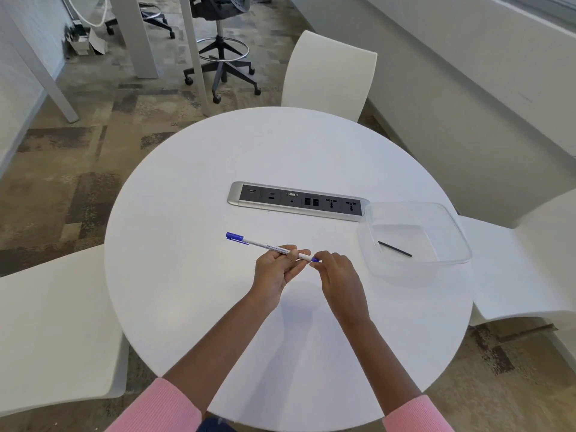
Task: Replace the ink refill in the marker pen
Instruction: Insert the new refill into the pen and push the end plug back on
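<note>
The slim white marker pen with a blue cap (268, 246) is held above the round white surface (193, 300), near its middle, cap end pointing away to the left. The left hand (276, 269) is closed around the barrel; the right hand (335, 271) pinches the small blue end plug (315, 260) at the near end. Judged step: loosening that plug to reach the refill. Risk one: the plug is small and the pinch is at the fingertips, so a sudden release could send it off the hand and onto the patterned carpet, where it would be hard to find. Risk two: twisting against a one-handed hold may turn the barrel rather than the plug. Risk three: ink on the fingers once the old refill is exposed. The thin black refill stick (395, 248) lies loose in the clear shallow plastic tray (461, 244), just right of the right hand; that tray sits close to the surface's right edge and a careless reach could nudge it over. The grey recessed socket panel (297, 201) lies beyond the hands, apart from them. Open room is ample to the left and toward the person.
</note>
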